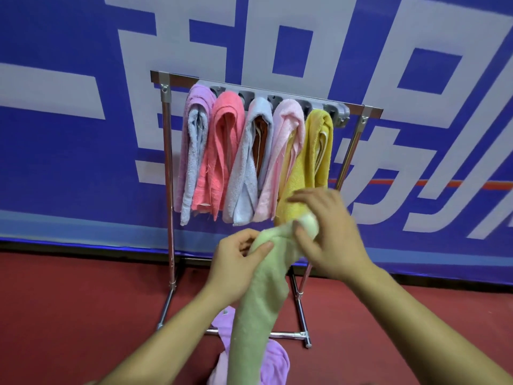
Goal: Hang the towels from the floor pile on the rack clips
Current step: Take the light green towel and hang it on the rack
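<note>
- Your left hand (236, 262) grips the pale green towel (258, 315) a little below its top end. The thumb lies across the front of the cloth and the fingers curl round behind it.
- Your right hand (327, 237) is on the same towel's bunched tip, just up and to the right of the left hand. The thumb presses on the cloth and the fingers arch over it. This hand is blurred, so it seems to pinch the tip, though how tightly is hard to judge.
- The pale green towel hangs from both hands in one long bunched column, in front of the rack's base, and its lower end runs out of the bottom of the frame.
- The floor pile (274, 362) shows as lilac cloth lying on the red floor (83, 315) at the rack's foot, partly hidden behind the green towel.
- The rack (167, 162) stands upright against the blue banner (69, 148). A grey clip strip (280, 97) runs under its top bar.
- Five towels hang from that strip side by side, each touching its neighbour. From the left they are the purple towel (194, 107), coral towel (224, 140), grey-blue towel (244, 168), pink towel (286, 129) and yellow towel (311, 162).
- Your right hand sits in front of the yellow towel's lower part, and the strip's right end shows just beyond that towel.
</note>
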A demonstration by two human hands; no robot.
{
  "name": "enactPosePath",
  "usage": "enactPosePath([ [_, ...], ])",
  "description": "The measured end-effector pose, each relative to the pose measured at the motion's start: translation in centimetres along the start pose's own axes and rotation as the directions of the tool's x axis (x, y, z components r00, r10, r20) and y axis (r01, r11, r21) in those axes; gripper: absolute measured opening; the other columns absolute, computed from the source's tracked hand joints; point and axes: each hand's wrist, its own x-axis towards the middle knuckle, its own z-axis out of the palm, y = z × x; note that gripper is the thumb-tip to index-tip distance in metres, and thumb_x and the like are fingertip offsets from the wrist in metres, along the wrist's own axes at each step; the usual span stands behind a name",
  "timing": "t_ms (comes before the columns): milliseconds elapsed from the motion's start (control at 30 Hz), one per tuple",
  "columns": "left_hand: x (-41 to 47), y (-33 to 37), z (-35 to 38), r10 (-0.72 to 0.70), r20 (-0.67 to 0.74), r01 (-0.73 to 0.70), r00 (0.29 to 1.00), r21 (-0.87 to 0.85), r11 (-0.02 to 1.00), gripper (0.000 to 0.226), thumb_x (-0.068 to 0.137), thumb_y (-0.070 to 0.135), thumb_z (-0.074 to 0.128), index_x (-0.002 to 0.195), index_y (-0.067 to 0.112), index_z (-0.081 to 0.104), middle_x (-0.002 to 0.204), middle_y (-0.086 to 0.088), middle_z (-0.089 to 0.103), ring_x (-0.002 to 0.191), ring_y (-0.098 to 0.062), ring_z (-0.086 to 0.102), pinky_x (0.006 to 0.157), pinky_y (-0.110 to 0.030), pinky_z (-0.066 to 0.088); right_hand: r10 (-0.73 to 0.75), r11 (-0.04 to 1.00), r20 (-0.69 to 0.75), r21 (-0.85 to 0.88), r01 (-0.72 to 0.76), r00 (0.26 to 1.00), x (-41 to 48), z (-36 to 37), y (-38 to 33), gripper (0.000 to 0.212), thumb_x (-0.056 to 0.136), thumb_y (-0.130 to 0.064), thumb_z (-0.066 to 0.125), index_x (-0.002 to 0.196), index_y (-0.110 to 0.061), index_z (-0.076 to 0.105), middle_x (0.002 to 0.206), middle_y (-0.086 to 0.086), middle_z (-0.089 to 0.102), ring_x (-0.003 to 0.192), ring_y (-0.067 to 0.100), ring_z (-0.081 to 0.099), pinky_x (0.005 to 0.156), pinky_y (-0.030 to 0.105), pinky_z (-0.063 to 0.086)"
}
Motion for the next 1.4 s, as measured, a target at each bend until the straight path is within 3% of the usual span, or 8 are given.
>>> enactPosePath([
  [133, 0.2, 1.0, 0.2, -0.011, 0.095, 0.006, 0.995, 0.056, 0.998, 0.001, 0.085, 0.019, 0.076, 0.085, 0.020, 0.075, 0.078, -0.002, 0.076, 0.073, -0.009, 0.065, 0.071, -0.035, 0.053, -0.017, 0.985, 0.324, 0.169, -0.040, 0.946, -0.7, 2.2, -0.5, 0.044, 0.088, -0.017, 0.060, 0.131, -0.026, 0.060, 0.107, -0.009, 0.063, 0.117, 0.012, 0.052, 0.096, 0.031, 0.047],
  [300, -0.8, 0.6, -1.6, -0.120, 0.090, 0.120, 0.989, 0.005, 0.993, 0.024, 0.085, 0.022, 0.079, 0.098, 0.027, 0.058, 0.077, -0.023, 0.070, 0.063, -0.020, 0.059, 0.060, -0.035, 0.044, -0.009, 0.988, 0.409, 0.142, -0.054, 0.913, -0.2, 3.9, -0.1, 0.014, 0.088, -0.036, 0.050, 0.083, -0.028, 0.059, 0.075, -0.011, 0.054, 0.084, 0.015, 0.046, 0.074, 0.032, 0.039],
  [533, -3.2, -2.6, -4.6, -0.171, 0.115, 0.175, 0.979, -0.028, 0.984, 0.030, 0.084, 0.031, 0.073, 0.106, 0.013, 0.065, 0.097, -0.011, 0.078, 0.089, -0.020, 0.071, 0.087, -0.045, 0.055, -0.072, 0.945, 0.189, 0.328, 0.006, 0.979, 1.4, 4.7, -1.4, 0.020, 0.097, -0.033, 0.044, 0.085, -0.018, 0.052, 0.085, -0.004, 0.046, 0.085, 0.018, 0.047, 0.080, 0.034, 0.040],
  [733, -3.6, -3.5, -5.7, -0.072, 0.006, 0.072, 0.997, 0.025, 0.997, 0.008, 0.094, 0.025, 0.067, 0.092, 0.025, 0.075, 0.091, -0.003, 0.077, 0.086, -0.009, 0.069, 0.080, -0.026, 0.053, 0.139, 0.972, 0.009, 0.192, -0.138, 0.990, 3.4, 2.5, 0.7, 0.020, 0.092, -0.026, 0.047, 0.084, -0.012, 0.058, 0.095, 0.002, 0.054, 0.093, 0.021, 0.053, 0.081, 0.035, 0.045],
  [900, -1.3, -1.8, -5.2, -0.005, 0.014, 0.003, 1.000, 0.107, 0.994, 0.014, 0.096, 0.018, 0.066, 0.089, 0.029, 0.073, 0.086, 0.002, 0.075, 0.081, -0.005, 0.064, 0.077, -0.024, 0.050, 0.242, 0.970, 0.128, -0.028, -0.240, 0.962, 1.8, 1.3, 2.3, 0.032, 0.080, -0.045, 0.039, 0.079, -0.029, 0.067, 0.101, -0.013, 0.068, 0.103, 0.017, 0.060, 0.077, 0.037, 0.052],
  [1000, 0.1, -1.0, -4.2, 0.017, 0.091, -0.033, 0.996, 0.179, 0.983, 0.008, 0.096, 0.027, 0.067, 0.090, 0.024, 0.072, 0.086, 0.004, 0.074, 0.081, -0.005, 0.062, 0.078, -0.030, 0.050, 0.106, 0.987, 0.240, 0.089, -0.130, 0.965, 0.4, 2.3, 1.8, 0.044, 0.077, -0.042, 0.043, 0.104, -0.027, 0.075, 0.108, -0.013, 0.072, 0.107, 0.014, 0.062, 0.090, 0.038, 0.051],
  [1100, 0.8, -0.4, -2.9, 0.024, 0.155, -0.065, 0.988, 0.260, 0.963, 0.008, 0.095, 0.030, 0.068, 0.091, 0.024, 0.073, 0.085, 0.007, 0.073, 0.081, -0.004, 0.064, 0.078, -0.032, 0.051, 0.085, 0.899, 0.438, 0.354, -0.259, 0.895, -0.8, 4.7, 0.4, 0.058, 0.078, -0.041, 0.044, 0.127, -0.022, 0.068, 0.122, -0.011, 0.070, 0.118, 0.006, 0.061, 0.104, 0.032, 0.046],
  [1400, -0.7, 0.3, -4.6, -0.109, 0.142, 0.092, 0.984, 0.119, 0.989, 0.010, 0.093, 0.028, 0.069, 0.093, 0.019, 0.064, 0.073, -0.012, 0.067, 0.067, -0.015, 0.055, 0.065, -0.030, 0.043, 0.176, 0.823, 0.331, 0.467, -0.322, 0.927, -1.3, 6.2, -1.0, 0.016, 0.089, -0.029, 0.058, 0.088, -0.021, 0.072, 0.080, -0.009, 0.071, 0.080, 0.017, 0.065, 0.080, 0.046, 0.052],
])
